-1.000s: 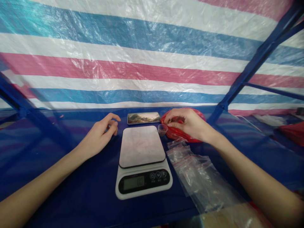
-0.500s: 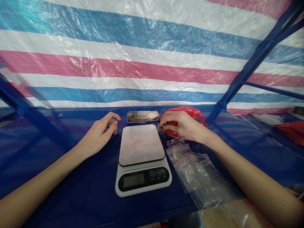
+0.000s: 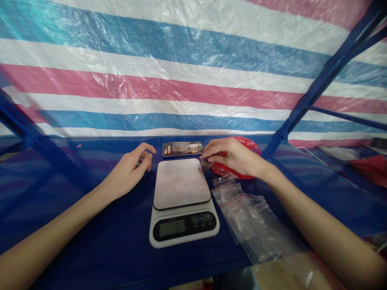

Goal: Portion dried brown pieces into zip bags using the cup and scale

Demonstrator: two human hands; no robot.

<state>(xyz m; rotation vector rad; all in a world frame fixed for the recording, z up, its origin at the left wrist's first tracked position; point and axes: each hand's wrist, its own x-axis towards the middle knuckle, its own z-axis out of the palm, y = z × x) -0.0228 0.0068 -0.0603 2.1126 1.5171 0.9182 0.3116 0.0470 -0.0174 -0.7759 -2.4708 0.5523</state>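
My left hand (image 3: 136, 164) hovers to the left of the kitchen scale (image 3: 182, 183), fingers loosely bent and apart, with nothing in it. Fingertips of my right hand (image 3: 229, 155) are pressed together at the top of a small clear cup (image 3: 207, 165), which stands by the scale's far right corner. Something brownish shows in the cup; what the fingers pinch, if anything, is hidden. Behind and under that hand lies a red plastic bag (image 3: 249, 146), partly covered by it. The scale's plate is bare and its display (image 3: 172, 228) appears to read zero.
A phone (image 3: 183, 149) lies behind the scale with its screen lit. Several clear zip bags (image 3: 250, 217) are spread to the right, reaching over the blue table's (image 3: 115, 241) front edge. Blue metal bars (image 3: 314, 88) slant up at both sides before a striped sheet (image 3: 181, 88).
My right fingers have shifted slightly and closed more tightly over the cup; brown pieces seen beneath them before are now out of sight. My left hand has barely moved. The phone's picture differs.
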